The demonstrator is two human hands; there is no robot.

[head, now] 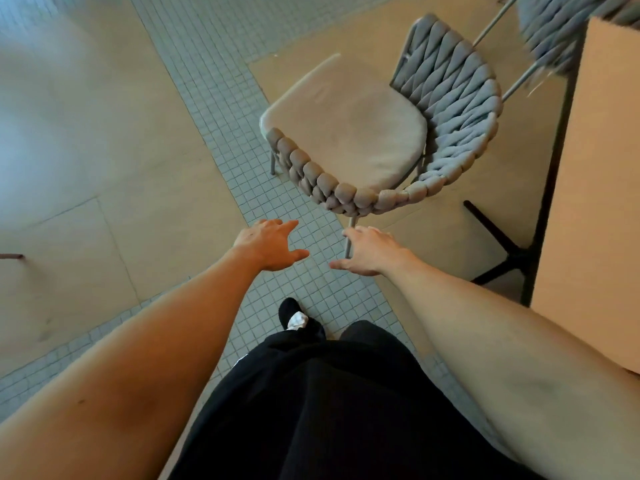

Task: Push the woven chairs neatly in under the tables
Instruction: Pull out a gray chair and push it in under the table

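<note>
A grey woven chair (446, 109) with a pale seat cushion (349, 126) stands on the floor, turned with its woven back toward a light wooden table (595, 188) at the right. My left hand (270, 247) and my right hand (370, 251) are stretched out side by side just short of the chair's near woven rim. Both have straight, spread fingers and hold nothing. Neither hand touches the chair. A second woven chair (568, 29) shows at the top right, partly cut off by the table.
The table's black cross-shaped base (502, 251) lies on the floor right of the chair. A strip of small grey tiles (221, 109) runs diagonally across the beige floor. My black-trousered legs and a black shoe (291, 313) are below the hands.
</note>
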